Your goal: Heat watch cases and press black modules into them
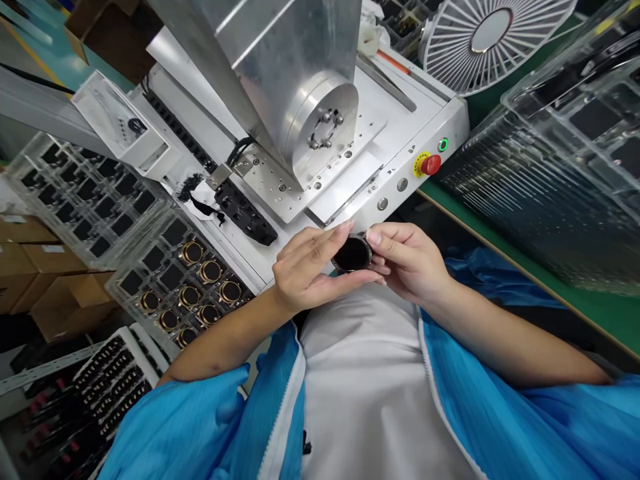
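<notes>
The round black disc (353, 254) is held between both hands, before the grey shirt (367, 360) and near the machine's front panel (363, 210). Left hand (305, 270) and right hand (413, 261) each have their grip closed on its rim. Its dark face points up toward the head; being nearly circular, it shows no clear long axis.

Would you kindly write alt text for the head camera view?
The left hand and right hand hold a dark round part before a white machine with a red button; a tray of gold-rimmed parts sits left, a fan upper right.
</notes>
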A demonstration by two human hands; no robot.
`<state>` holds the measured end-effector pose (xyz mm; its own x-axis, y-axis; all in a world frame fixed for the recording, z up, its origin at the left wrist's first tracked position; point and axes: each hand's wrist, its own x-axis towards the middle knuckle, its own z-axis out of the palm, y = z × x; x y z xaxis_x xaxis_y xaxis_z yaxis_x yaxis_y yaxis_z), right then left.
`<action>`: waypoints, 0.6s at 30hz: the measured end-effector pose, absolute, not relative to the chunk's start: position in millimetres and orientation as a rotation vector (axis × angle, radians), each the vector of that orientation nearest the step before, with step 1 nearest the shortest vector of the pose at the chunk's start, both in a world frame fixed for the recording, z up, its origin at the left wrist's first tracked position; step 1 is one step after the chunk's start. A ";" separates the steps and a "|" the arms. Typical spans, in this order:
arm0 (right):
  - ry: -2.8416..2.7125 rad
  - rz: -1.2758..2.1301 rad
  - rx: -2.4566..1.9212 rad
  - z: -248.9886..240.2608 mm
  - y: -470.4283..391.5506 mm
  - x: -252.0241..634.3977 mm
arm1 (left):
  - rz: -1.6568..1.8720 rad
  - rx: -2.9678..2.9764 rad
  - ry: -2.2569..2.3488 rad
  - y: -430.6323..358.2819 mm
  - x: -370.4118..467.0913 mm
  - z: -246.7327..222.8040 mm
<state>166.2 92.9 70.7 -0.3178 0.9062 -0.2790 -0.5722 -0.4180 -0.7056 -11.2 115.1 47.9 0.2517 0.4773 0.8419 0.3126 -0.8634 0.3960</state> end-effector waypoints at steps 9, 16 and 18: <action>-0.525 1.980 -0.817 69.5 94.3 164.6 | 1.684 2.392 0.794 114.7 -11.8 47.6; -0.409 2.080 -0.734 72.5 94.9 162.4 | 1.708 2.315 0.742 117.8 -12.6 47.4; -0.391 2.104 -0.716 73.4 94.9 161.1 | 1.699 2.292 0.714 118.5 -13.6 47.6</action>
<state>161.1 94.9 73.4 -0.4684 0.8115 -0.3493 -0.6320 -0.5840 -0.5094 -13.6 118.5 47.6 0.2227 0.4896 0.8430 0.2598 -0.8633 0.4327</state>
